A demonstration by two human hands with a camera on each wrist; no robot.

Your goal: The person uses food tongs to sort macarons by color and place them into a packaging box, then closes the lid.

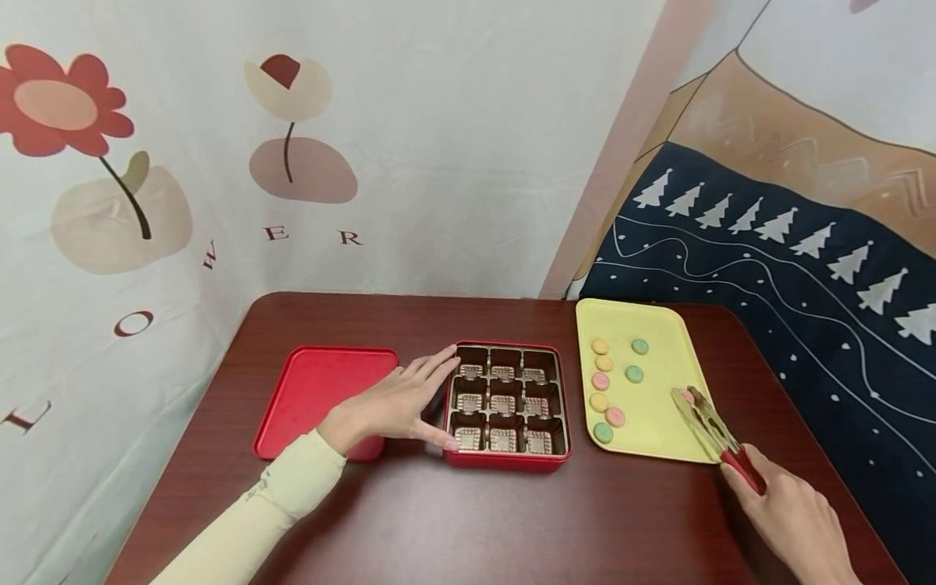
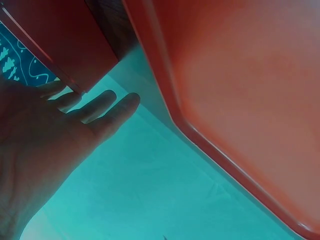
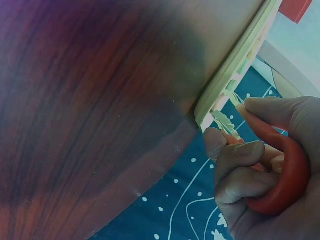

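Note:
A red box (image 1: 508,465) with a brown divided insert (image 1: 504,387) sits mid-table, its compartments holding nothing. My left hand (image 1: 395,402) spans the box's left side, fingers fairly straight, fingertips at the far corner and thumb at the near one. In the left wrist view, that hand (image 2: 65,120) shows beside the box wall. My right hand (image 1: 793,508) grips red-handled tongs (image 1: 744,467); the curled fingers and handle (image 3: 295,175) show in the right wrist view. The tong tips stand around a pink macaron (image 1: 688,396) on the yellow tray (image 1: 658,422); whether they squeeze it is unclear.
Several yellow, pink and green macarons lie on the tray, mostly along its left side, including a green macaron (image 1: 603,432). A red lid (image 1: 314,398) lies on the wooden table (image 1: 585,536) left of the box, partly beneath my left forearm. Printed cloth (image 1: 453,162) hangs behind.

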